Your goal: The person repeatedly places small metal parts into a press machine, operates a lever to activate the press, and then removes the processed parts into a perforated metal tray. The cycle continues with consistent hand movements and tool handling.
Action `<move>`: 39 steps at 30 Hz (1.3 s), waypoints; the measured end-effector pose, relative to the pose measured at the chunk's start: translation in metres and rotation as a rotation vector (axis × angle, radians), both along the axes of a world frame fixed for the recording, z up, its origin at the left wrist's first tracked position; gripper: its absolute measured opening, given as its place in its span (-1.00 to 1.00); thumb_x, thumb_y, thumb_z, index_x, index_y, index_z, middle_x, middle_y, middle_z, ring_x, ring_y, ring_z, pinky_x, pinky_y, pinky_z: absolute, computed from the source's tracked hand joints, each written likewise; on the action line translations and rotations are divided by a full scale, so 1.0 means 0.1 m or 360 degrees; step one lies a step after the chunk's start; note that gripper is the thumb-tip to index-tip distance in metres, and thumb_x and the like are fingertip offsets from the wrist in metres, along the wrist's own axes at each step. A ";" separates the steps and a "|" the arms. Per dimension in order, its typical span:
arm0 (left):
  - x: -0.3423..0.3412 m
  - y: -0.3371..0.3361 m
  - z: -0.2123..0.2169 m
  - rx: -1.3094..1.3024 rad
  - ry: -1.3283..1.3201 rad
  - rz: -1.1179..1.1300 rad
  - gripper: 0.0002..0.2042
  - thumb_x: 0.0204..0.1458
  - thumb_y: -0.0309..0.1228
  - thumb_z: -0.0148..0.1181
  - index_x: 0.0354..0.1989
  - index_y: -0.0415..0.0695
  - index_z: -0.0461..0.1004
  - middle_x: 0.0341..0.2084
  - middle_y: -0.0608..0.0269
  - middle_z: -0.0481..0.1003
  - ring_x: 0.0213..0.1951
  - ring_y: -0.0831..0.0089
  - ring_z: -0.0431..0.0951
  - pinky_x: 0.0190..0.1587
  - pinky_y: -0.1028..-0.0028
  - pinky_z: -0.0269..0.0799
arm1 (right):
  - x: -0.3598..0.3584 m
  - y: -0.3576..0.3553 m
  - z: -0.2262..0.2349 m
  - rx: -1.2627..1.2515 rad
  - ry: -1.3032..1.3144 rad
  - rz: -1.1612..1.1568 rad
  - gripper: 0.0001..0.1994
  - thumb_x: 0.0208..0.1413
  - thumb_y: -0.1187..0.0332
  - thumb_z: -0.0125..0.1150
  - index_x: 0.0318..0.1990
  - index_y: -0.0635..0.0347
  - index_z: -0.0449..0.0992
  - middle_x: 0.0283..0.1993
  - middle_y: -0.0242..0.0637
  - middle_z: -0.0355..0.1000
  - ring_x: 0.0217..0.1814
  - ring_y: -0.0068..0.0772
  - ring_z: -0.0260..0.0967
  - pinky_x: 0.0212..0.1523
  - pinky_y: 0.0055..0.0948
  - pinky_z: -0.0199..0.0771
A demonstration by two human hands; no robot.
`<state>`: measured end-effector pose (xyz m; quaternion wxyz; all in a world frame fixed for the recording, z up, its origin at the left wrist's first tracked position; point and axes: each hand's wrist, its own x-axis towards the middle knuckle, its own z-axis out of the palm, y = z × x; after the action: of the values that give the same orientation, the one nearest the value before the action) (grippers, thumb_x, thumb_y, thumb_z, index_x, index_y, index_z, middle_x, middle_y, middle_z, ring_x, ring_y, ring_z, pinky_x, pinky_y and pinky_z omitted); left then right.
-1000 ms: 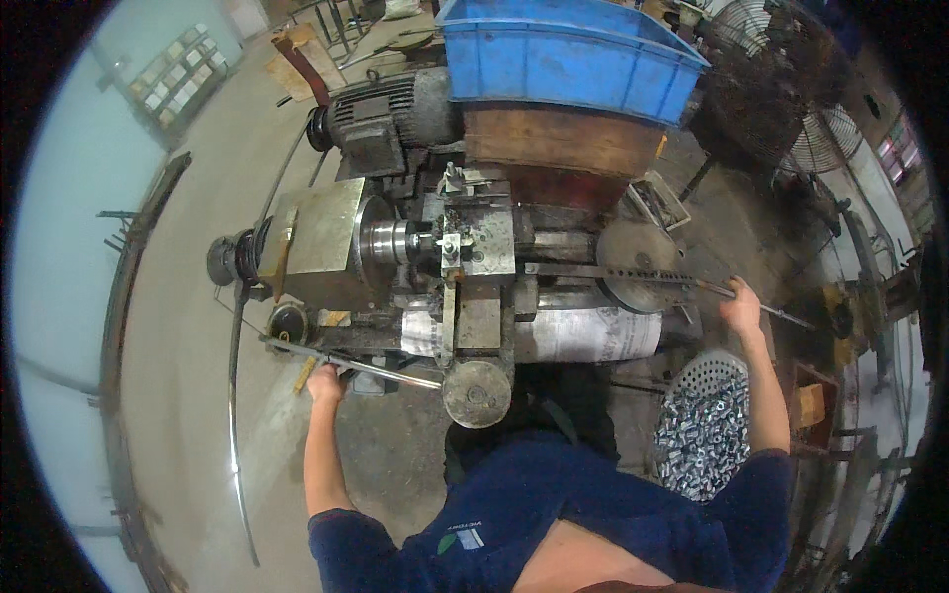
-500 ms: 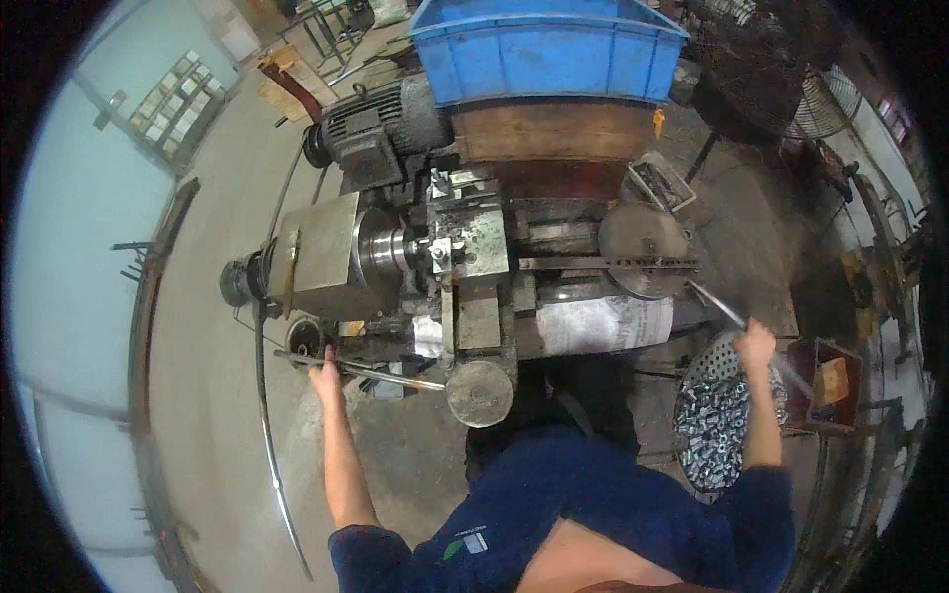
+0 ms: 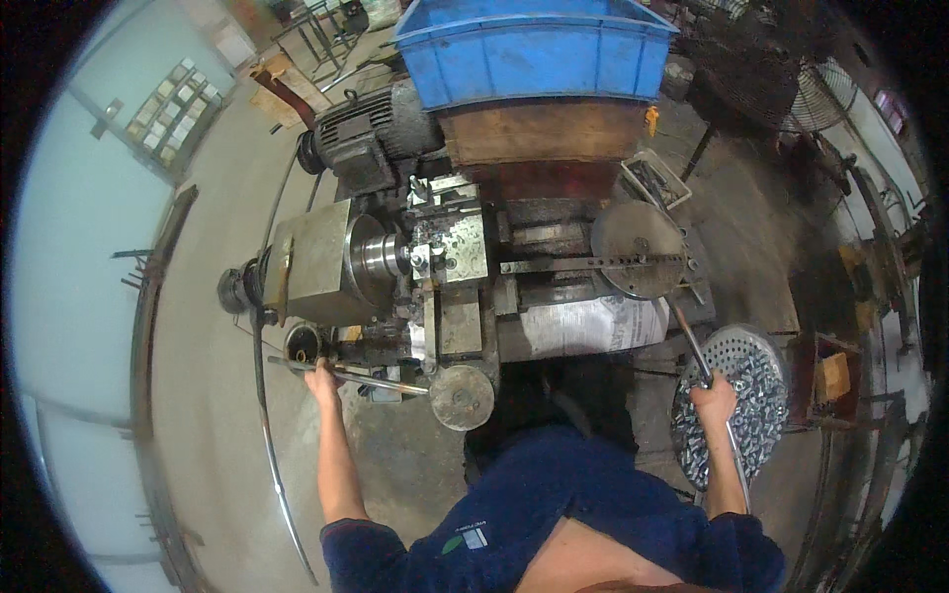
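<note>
That person's left hand (image 3: pixel 321 382) curled in a firm grip, bare left forearm (image 3: pixel 341 455) straight behind it, right hand (image 3: pixel 714 401) clenched, well apart rightward, bare right forearm (image 3: pixel 727 474) stretched behind that.

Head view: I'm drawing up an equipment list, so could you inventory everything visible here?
Crate: one, blue, top centre
Wooden box: one, brown, under the crate
Motor: one, grey, upper left
Machine: one, grey, centre
Brush: one, brownish, on machine's left block
Round plate: one, grey, machine's right end
Sheet: one, whitish, below round plate
Tray: one, pale, right of wooden box
Perforated basin: one, silvery, right
Small parts: many, silvery, in basin
Left rod: one, silvery, centre left
Right rod: one, silvery, centre right
Left hand: one, bare, gripping left rod
Right hand: one, bare, gripping right rod
</note>
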<state>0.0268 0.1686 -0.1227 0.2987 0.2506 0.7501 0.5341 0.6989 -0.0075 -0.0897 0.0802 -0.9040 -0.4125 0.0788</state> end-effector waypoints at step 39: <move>-0.36 -0.59 -2.09 -0.0778 0.1828 -0.1009 -0.61 -0.04 -0.03 -0.05 -0.34 -0.13 0.45 -0.46 0.00 0.49 -0.38 0.08 0.51 -0.31 0.16 0.41 | -0.10 0.73 -0.24 0.0509 0.0421 0.0576 -0.65 -0.41 0.40 0.13 -0.32 0.30 0.51 -0.36 -0.02 0.45 -0.29 -0.07 0.42 -0.22 -0.34 0.41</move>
<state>-0.0096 0.1093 -0.3317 0.0443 0.6256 0.7786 0.0202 0.6892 0.0654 -0.1134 0.2598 -0.7732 -0.5605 0.1431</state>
